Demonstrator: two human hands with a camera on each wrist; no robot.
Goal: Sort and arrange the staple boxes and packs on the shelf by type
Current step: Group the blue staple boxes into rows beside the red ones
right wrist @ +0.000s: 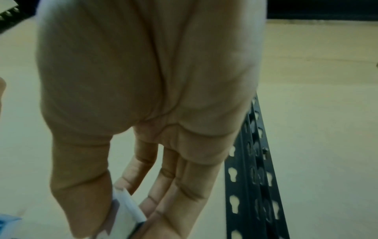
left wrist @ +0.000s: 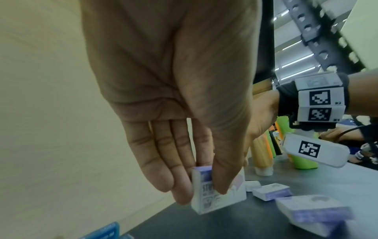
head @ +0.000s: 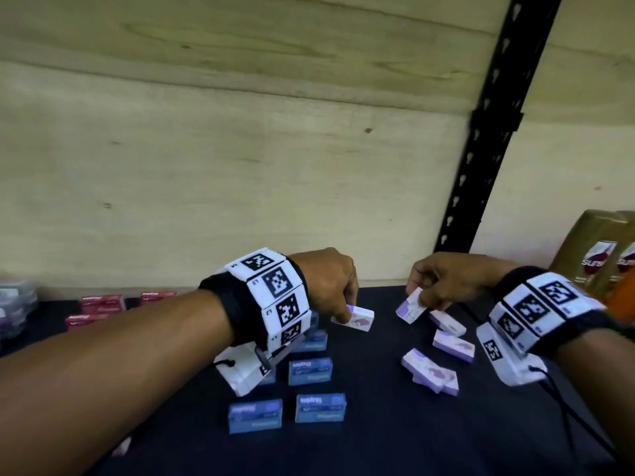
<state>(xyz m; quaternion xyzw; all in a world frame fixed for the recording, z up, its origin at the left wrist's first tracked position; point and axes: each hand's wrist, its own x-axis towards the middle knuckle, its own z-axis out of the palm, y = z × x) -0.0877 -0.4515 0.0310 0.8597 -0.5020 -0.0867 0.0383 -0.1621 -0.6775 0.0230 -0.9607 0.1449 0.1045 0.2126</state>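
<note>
My left hand (head: 338, 305) pinches a white-and-purple staple box (head: 359, 319) between thumb and fingers, low over the dark shelf (head: 378, 424); the left wrist view shows that same purple box (left wrist: 69, 200) under the thumb. My right hand (head: 436, 297) holds another purple box (head: 410, 309) tilted above the shelf, and that second box (right wrist: 124, 215) appears in the right wrist view. Several more purple boxes (head: 453, 345) lie loose to the right. Blue boxes (head: 319, 407) stand in rows under my left wrist. Red boxes (head: 101, 304) sit at the back left.
Gold bottles (head: 598, 255) and an orange item stand at the far right. A black slotted upright (head: 481, 159) runs up the plywood back wall. Grey packs (head: 17, 304) sit at the far left edge. A cable trails from my right wristband.
</note>
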